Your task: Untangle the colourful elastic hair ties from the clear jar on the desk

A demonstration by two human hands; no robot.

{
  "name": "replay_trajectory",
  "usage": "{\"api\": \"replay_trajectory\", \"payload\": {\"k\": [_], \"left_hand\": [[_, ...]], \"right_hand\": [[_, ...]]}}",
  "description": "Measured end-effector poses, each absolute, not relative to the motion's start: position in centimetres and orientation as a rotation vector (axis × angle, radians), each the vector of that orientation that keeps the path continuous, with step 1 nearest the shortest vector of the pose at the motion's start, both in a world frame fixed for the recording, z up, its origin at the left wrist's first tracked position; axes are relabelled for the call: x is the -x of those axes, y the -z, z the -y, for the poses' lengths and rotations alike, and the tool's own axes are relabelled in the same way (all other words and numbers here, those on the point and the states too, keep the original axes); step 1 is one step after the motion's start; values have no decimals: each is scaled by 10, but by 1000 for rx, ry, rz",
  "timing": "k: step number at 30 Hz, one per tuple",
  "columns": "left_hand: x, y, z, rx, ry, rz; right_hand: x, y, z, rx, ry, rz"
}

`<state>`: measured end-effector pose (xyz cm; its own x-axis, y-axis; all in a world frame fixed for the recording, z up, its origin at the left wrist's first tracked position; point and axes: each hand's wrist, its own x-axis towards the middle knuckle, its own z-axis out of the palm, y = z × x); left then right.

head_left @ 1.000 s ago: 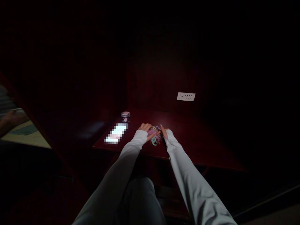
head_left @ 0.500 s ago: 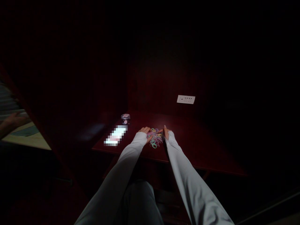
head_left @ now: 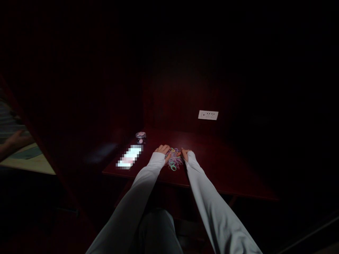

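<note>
Bands (head_left: pixel 174 160), thin and many-coloured, in a loose heap on the desk (head_left: pixel 214 171), directly between left hand (head_left: pixel 162 149) and right hand (head_left: pixel 185 154). Left hand open, palm down, fingers loosely curled over the heap's left side, thumb apart from them. Right hand bent in at the other side, finger and thumb close to the strands; gripping a band or not, cannot tell at this size.

Likely trouble first with tangling: thin loops crossing one another, so a pull on one could drag several along. Could also snap or flick away if stretched between fingers and let slip. Green loop (head_left: pixel 173 168) at the heap's near side, nearer to the desk's front edge than either hand; could drop off the edge with a careless sweep towards the body. Long pale sleeves (head_left: pixel 151 168) reaching down to both hands; could brush loose strands aside or catch them under a cuff.

Beyond and to the left of left hand, a small round container (head_left: pixel 140 135), and nearer, a bright blurred rectangle (head_left: pixel 130 156); could be knocked by a wide outward swing of that hand, though at low risk with both hands close in. Dim light around right hand, making dark or fine strands easy to miss and colours easy to confuse.
</note>
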<state>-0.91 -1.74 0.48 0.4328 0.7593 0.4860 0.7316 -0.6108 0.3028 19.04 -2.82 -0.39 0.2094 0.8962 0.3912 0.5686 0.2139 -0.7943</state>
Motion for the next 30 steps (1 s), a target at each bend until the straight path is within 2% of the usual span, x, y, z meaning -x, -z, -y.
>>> {"api": "replay_trajectory", "payload": {"k": [18,30], "left_hand": [[5,-11,25,-2675,-768,-1440],[5,-8,22,-2681,-721,-1431]], "right_hand": [[-192,15,22,1408,-388,1780],[-197,22,10,1349,-386,1619]]}}
